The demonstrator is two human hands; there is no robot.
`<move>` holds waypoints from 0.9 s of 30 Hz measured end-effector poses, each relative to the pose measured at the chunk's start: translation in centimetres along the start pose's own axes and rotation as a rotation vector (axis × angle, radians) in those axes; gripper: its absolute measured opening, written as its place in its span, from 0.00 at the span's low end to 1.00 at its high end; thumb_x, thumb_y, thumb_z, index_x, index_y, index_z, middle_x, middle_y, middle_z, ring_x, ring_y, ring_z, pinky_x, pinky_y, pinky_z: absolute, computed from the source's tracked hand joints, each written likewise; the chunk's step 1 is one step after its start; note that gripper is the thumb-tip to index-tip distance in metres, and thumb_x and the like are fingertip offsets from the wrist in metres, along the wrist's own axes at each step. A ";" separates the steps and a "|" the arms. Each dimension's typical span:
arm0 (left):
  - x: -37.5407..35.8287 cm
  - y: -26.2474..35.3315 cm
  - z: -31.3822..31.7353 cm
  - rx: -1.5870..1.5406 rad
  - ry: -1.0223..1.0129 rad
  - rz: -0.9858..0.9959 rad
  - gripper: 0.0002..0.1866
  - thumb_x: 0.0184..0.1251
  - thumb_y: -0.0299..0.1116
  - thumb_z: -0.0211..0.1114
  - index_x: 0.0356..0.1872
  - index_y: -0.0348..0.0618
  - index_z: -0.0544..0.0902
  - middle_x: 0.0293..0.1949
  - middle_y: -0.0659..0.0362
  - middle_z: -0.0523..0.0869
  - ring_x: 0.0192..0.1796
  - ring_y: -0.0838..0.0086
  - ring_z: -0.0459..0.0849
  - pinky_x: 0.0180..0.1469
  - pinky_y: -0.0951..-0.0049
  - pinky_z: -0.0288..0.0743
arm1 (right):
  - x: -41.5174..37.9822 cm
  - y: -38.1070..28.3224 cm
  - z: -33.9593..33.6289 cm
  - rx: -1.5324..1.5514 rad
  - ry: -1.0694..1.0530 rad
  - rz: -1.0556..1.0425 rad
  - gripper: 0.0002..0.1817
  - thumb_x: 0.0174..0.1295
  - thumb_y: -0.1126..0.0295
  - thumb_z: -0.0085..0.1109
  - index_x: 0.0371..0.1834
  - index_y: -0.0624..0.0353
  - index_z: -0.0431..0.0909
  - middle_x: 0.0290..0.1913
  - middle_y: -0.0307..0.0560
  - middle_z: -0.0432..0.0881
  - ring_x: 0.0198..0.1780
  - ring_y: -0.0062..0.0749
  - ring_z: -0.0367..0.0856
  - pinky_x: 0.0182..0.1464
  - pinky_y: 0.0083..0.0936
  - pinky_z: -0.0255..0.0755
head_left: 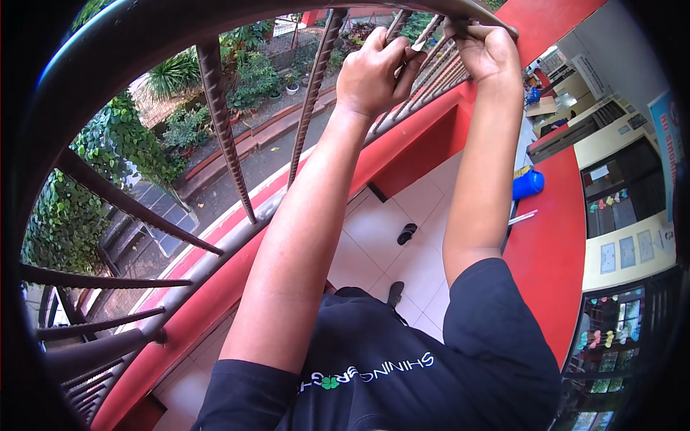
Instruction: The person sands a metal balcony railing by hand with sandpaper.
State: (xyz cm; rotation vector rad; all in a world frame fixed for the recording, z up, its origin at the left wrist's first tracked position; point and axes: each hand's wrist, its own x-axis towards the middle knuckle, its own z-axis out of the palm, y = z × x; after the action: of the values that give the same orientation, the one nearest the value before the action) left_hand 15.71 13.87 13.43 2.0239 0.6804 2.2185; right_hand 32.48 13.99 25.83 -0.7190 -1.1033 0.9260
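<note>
My left hand (pixel 375 75) is closed in a fist beside the ribbed bars of a metal railing (pixel 307 100). A small pale bit shows by its thumb and fingers; what it grips is partly hidden. Higher and to the right, my right hand (pixel 492 54) has its fingers curled at the railing's smooth top rail (pixel 471 10), near its far end. The fingertips are mostly hidden behind the rail and bars. Both forearms reach up and forward from black short sleeves.
A red ledge (pixel 550 251) on the right bears a blue bottle (pixel 528 184) and white sticks (pixel 522 217). Dark footwear (pixel 407 233) lies on the tiled floor (pixel 366 237). Beyond the railing are plants (pixel 255 79); notices (pixel 627 253) hang on the right wall.
</note>
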 end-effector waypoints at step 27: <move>-0.2 0.2 -0.5 0.023 0.005 -0.017 0.11 0.63 0.38 0.72 0.30 0.47 0.79 0.29 0.56 0.78 0.28 0.57 0.83 0.28 0.58 0.79 | 4.5 -0.5 -4.3 -0.006 -0.019 0.179 0.23 0.66 0.87 0.37 0.64 0.83 0.64 0.57 0.71 0.75 0.55 0.58 0.79 0.60 0.46 0.80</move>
State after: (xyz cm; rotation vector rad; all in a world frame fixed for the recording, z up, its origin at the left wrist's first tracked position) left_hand 15.28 13.51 13.32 2.0161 0.7249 2.2173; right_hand 37.41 17.60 26.81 -0.8252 -1.0713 1.0833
